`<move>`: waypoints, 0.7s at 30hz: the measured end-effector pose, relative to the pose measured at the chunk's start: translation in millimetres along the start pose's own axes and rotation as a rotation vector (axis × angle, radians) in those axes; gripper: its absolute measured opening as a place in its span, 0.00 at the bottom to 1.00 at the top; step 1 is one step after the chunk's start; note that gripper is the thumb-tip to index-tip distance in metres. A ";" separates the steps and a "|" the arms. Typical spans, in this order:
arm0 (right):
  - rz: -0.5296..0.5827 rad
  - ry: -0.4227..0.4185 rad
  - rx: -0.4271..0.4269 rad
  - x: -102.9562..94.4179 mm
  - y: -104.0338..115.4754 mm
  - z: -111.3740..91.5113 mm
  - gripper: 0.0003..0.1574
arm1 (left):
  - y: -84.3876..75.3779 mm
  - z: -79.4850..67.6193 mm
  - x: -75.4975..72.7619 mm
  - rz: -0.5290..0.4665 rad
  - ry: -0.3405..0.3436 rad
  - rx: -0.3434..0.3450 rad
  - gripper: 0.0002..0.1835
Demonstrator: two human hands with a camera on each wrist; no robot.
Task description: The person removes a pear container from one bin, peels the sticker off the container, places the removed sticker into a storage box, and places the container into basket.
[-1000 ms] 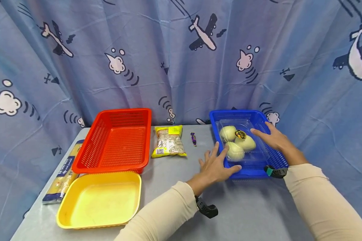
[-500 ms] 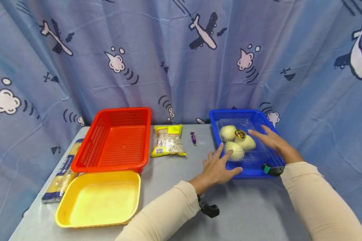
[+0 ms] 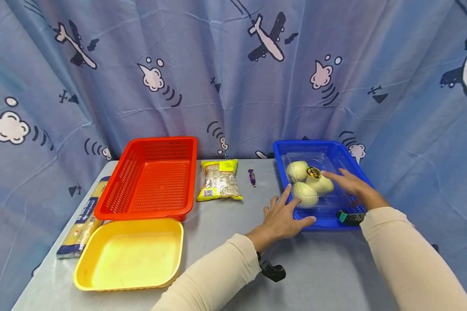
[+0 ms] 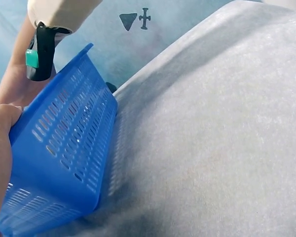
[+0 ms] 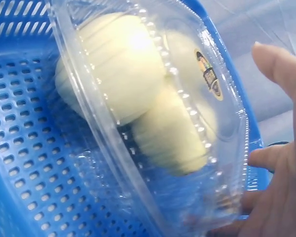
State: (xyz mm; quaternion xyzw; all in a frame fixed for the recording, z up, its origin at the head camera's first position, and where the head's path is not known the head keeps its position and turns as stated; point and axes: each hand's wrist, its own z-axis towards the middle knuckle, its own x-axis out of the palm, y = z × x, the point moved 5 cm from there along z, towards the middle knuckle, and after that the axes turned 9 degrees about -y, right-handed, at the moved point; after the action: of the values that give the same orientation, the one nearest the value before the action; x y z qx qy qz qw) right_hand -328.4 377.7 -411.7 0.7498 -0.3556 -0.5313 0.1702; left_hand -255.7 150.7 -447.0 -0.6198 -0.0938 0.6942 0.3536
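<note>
A clear plastic box (image 3: 334, 199) of three pale yellow-green fruits (image 5: 121, 64), with a dark round sticker on its lid, sits in the blue basket (image 4: 64, 143) at the right. My left hand (image 3: 282, 219) spreads its fingers over the basket's near-left corner, fingertips at the box's left edge. In the left wrist view its thumb (image 4: 5, 116) lies at the basket rim. My right hand (image 3: 356, 186) reaches in from the right with loosely extended fingers. In the right wrist view some of its fingertips (image 5: 261, 157) are right at the box's side, while others are partly hidden behind the clear plastic.
A red basket (image 3: 159, 190) and a yellow tray (image 3: 136, 255) stand at the left, beside a long blue-and-yellow packet (image 3: 79, 233). Between the baskets lie a yellow-edged snack bag (image 3: 219, 180) and a small purple wrapped candy (image 3: 252, 177). A curtain (image 3: 225, 77) hangs behind the table.
My right hand has moved slightly left, closer in over the box. My left hand has shifted a little right at the basket corner. The box and basket keep their places on the table.
</note>
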 end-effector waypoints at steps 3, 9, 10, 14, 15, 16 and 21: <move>0.021 0.009 0.026 1.9 -4.0 4.7 0.74 | -0.3 0.4 0.0 0.002 -0.008 0.002 0.39; 0.065 0.025 0.069 3.8 -9.5 10.6 0.71 | -0.6 0.8 -1.6 0.010 -0.010 -0.002 0.38; 0.071 0.026 0.076 3.7 -10.2 10.8 0.69 | -0.7 0.9 -2.0 0.011 -0.009 -0.003 0.38; 0.067 0.023 0.106 3.6 -14.5 12.3 0.68 | -1.1 0.7 -2.9 0.011 -0.003 -0.005 0.37; 0.063 0.022 0.113 3.9 -15.5 12.3 0.69 | -1.1 0.6 -2.8 0.009 -0.001 -0.006 0.37; 0.058 0.019 0.122 4.0 -16.6 12.7 0.70 | -1.0 0.5 -2.4 0.012 0.001 -0.007 0.37; 0.064 0.028 0.141 6.0 -21.3 14.6 0.71 | -0.6 0.7 -0.2 0.017 -0.001 -0.010 0.37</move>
State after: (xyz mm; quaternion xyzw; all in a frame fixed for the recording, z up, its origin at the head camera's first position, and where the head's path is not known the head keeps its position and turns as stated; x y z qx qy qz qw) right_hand -333.1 389.9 -434.7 0.7557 -0.4134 -0.4886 0.1388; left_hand -256.2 151.3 -446.3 -0.6221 -0.0921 0.6969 0.3446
